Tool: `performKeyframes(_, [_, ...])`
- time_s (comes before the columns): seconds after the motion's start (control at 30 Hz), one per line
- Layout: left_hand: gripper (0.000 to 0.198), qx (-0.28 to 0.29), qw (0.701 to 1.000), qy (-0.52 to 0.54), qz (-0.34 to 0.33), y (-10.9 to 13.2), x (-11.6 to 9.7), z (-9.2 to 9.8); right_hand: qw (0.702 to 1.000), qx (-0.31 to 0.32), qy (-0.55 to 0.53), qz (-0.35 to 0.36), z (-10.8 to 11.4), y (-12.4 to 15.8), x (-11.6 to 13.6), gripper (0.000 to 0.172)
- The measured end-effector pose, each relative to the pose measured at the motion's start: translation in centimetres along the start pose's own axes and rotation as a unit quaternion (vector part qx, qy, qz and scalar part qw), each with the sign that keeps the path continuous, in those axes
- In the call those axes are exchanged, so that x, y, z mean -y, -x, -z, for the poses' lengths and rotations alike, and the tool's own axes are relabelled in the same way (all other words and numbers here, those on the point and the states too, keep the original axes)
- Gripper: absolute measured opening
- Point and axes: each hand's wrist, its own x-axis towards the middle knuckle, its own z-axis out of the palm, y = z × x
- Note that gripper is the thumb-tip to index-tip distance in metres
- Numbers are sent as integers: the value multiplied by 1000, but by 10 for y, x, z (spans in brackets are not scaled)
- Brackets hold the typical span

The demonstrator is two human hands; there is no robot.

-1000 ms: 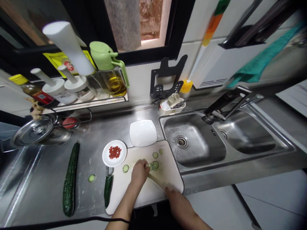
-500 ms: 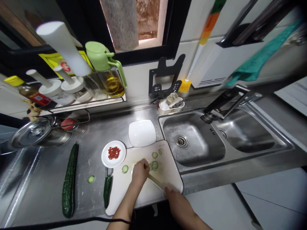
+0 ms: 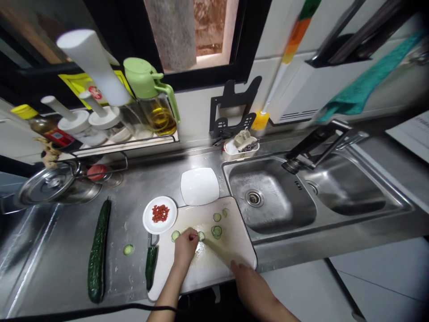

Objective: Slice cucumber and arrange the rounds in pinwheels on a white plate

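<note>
My left hand is over the middle of the cutting board, its fingers pinched at the edge of a round cucumber slice. In my right hand, at the board's front right, is a knife whose blurred blade points toward the slice; its handle is hidden by the fingers. Overlapping cucumber slices lie right of the blade tip, with a single slice behind them. Left of my left hand lies another slice. A cut cucumber piece rests along the board's left edge.
A plate of chopped red bits and a white square dish stand behind the board. On the counter's left lie a whole cucumber and a loose end piece. The sink is at the right.
My left hand has moved a little left, with a cucumber slice at its fingertips, away from the overlapping slices. My right hand and the knife have barely moved.
</note>
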Motion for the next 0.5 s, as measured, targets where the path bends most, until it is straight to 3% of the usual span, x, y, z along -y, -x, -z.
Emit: performKeyframes(0.5, [14,-26,999,-32,0,3,-4,0,999,-33,32,-25,2,-12,21,50])
